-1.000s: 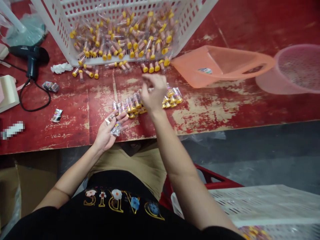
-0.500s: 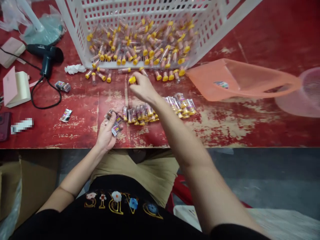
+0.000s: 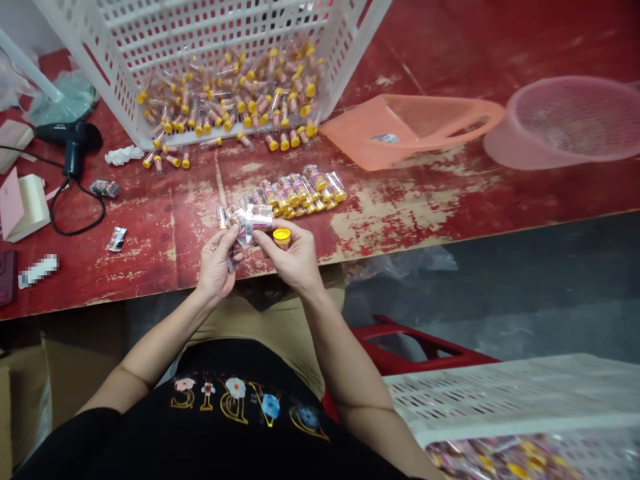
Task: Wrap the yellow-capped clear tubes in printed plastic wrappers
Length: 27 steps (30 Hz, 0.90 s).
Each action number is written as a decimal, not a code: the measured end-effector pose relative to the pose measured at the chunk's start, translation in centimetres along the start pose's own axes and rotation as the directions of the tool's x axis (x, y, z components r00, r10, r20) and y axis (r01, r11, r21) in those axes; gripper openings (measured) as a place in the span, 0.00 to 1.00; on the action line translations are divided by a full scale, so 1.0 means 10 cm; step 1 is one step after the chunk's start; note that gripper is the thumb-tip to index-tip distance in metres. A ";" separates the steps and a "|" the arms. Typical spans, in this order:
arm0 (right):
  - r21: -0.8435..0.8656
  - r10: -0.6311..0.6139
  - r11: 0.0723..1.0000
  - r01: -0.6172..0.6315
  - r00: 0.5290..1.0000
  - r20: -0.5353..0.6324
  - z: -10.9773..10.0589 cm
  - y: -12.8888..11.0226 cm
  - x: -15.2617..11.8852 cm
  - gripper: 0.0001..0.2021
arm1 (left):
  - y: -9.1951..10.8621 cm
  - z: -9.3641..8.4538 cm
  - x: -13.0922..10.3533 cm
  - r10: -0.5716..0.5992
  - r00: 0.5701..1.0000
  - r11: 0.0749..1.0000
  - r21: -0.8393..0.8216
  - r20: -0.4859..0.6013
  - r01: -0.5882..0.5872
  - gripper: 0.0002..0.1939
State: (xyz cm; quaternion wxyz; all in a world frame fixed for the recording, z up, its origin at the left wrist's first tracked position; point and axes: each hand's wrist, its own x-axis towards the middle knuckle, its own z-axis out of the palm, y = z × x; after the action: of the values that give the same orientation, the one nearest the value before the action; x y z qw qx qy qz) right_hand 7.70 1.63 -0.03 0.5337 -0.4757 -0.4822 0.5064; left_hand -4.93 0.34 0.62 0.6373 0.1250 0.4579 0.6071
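My left hand (image 3: pixel 218 261) is closed on a bunch of shiny printed wrappers (image 3: pixel 240 223) near the table's front edge. Beside it, my right hand (image 3: pixel 295 257) pinches one wrapper (image 3: pixel 261 216) between thumb and finger, and a yellow-capped tube (image 3: pixel 282 239) sits within the same hand. Just behind the hands lies a pile of wrapped tubes with yellow ends (image 3: pixel 300 192). Farther back, many unwrapped tubes (image 3: pixel 225 100) with yellow caps fill the tilted white basket (image 3: pixel 150 33), and several lie along its front edge.
An orange scoop (image 3: pixel 415 130) and a pink basket (image 3: pixel 505 137) are at the right. A black hair dryer (image 3: pixel 73 143), an open box (image 3: pixel 30 207) and a small packet (image 3: pixel 117 239) lie at the left. Another white crate (image 3: pixel 500 393) stands low at the right.
My right hand has come back from the loose tubes with a yellow-capped tube and now meets my left hand at the wrappers. The view has turned and shifted right.
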 end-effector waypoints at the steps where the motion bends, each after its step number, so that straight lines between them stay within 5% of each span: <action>1: -0.017 -0.011 1.000 0.011 1.000 -0.018 -0.03 0.00 -0.03 0.19 | -0.02 0.03 -0.02 -0.005 1.000 1.000 0.010 0.013 0.005 0.12; 9: -0.098 -0.007 0.995 0.010 0.999 0.034 -0.32 -0.07 -0.09 0.19 | -0.10 0.10 -0.06 0.172 0.980 0.977 0.111 0.096 -0.182 0.15; 15: -0.256 -0.009 0.964 0.069 0.973 0.229 -0.48 -0.12 -0.15 0.14 | -0.11 0.07 -0.10 0.007 0.971 0.968 0.243 0.240 -0.067 0.14; 20: -0.120 -0.049 0.991 0.055 0.997 0.051 -0.39 -0.06 -0.20 0.16 | -0.21 0.15 -0.16 0.092 0.985 0.971 0.208 0.149 -0.122 0.18; 27: -0.051 -0.051 0.997 0.050 0.999 -0.006 -0.39 0.02 -0.21 0.21 | -0.18 0.20 -0.13 -0.048 0.990 0.998 0.056 0.134 0.040 0.24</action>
State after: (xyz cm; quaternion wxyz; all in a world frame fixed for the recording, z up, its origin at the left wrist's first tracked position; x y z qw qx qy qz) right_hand 11.48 -0.51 -0.63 0.5357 -0.4788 -0.5048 0.4785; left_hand -2.07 -0.50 0.97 0.6765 0.1725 0.4323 0.5707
